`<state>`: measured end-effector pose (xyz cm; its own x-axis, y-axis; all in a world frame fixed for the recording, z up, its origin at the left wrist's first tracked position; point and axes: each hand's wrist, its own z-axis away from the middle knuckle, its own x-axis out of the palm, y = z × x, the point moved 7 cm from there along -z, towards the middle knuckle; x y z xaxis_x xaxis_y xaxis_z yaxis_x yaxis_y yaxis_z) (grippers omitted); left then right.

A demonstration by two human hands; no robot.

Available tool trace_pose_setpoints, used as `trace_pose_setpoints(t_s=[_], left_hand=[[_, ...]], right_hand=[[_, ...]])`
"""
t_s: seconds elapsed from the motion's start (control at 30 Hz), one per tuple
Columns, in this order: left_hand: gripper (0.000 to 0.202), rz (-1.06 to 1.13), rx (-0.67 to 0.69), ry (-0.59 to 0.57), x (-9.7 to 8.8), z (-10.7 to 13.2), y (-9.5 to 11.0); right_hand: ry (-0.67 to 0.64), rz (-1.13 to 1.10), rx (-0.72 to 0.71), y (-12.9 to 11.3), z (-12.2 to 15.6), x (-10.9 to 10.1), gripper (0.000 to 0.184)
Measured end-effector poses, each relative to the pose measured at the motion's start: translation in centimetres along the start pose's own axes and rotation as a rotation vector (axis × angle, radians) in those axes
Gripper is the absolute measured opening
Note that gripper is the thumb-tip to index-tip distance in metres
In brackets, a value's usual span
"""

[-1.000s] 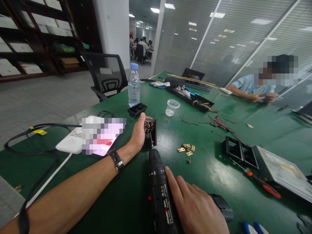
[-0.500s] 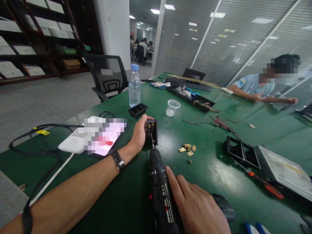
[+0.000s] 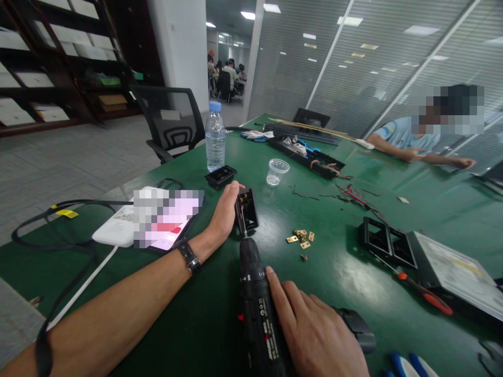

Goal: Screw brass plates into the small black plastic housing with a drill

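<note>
Gripping the black drill low in the view, the right hand was wrapped round its body, the bit running up to the small black switch block on the green table. The left hand clasped that block's left side; compared with half a second earlier the block had tipped and turned, so its brass terminals faced more sideways, perhaps for a better angle. Beyond, brass pieces, a plastic cup and a water bottle had stayed put.

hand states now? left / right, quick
Left hand: closed on the black switch module, holding it upright on the table.
Right hand: closed on the cordless drill, bit at the module.
</note>
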<state>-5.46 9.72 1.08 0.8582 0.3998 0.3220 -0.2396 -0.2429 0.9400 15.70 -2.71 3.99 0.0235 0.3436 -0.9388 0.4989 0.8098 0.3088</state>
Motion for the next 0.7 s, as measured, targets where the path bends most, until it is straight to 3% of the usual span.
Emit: trace_pose_setpoints(t_s=[0.17, 0.23, 0.37, 0.53, 0.7], left_hand=[[0.029, -0.109, 0.055, -0.104, 0.6, 0.3, 0.2], [0.030, -0.117, 0.029, -0.130, 0.7, 0.2, -0.1], [0.033, -0.112, 0.004, -0.091, 0.1, -0.1, -0.6], [0.031, -0.170, 0.066, -0.010, -0.9, -0.3, 0.1], [0.025, -0.209, 0.043, -0.110, -0.5, -0.5, 0.5]], right_hand=[[-0.015, -0.010, 0.024, 0.1, 0.0, 0.1, 0.072], [-0.022, -0.018, 0.043, 0.2, 0.0, 0.1, 0.072], [-0.027, -0.024, 0.050, 0.1, 0.1, 0.2, 0.071], [0.036, 0.000, 0.035, 0.0, 0.3, 0.0, 0.072], [0.050, -0.020, 0.014, 0.1, 0.0, -0.2, 0.071]])
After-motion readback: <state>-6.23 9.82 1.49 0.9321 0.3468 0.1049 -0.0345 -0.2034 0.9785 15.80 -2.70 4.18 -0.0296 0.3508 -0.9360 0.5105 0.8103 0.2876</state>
